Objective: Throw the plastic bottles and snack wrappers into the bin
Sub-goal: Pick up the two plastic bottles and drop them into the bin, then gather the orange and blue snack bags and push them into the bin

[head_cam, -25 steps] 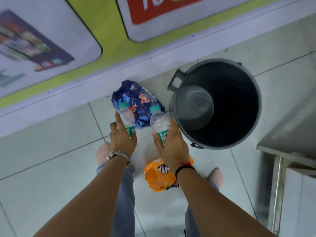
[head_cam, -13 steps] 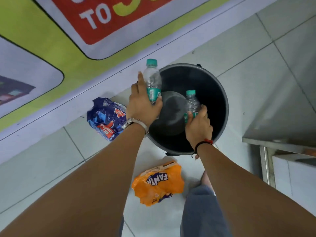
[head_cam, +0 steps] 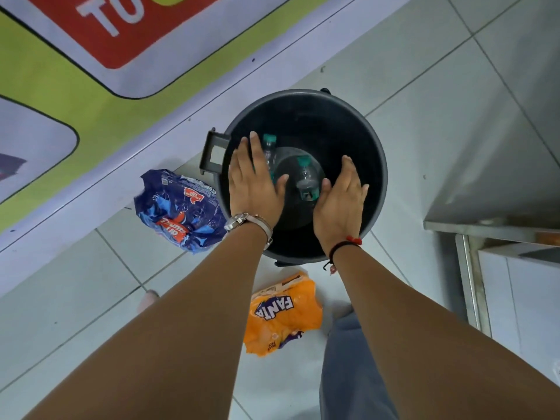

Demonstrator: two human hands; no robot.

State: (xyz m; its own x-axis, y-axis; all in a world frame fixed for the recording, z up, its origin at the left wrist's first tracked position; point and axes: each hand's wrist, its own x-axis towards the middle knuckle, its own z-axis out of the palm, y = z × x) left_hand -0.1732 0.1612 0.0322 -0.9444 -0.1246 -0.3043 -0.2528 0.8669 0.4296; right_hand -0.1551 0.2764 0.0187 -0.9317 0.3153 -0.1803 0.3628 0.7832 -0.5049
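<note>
Both the left hand (head_cam: 253, 180) and right hand (head_cam: 341, 201) are spread open and empty over the black bin (head_cam: 363, 140), where two bottles (head_cam: 306, 180), seemingly released, lie inside.

left bottle (head_cam: 268, 153): partly behind left hand (head_cam: 253, 189) | banner (head_cam: 91, 40): cropped

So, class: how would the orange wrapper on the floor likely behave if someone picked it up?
The orange wrapper looks crumpled and creased, so it is probably floppy and light. Its glossy film may be slippery and would probably crinkle rather than break.
</note>
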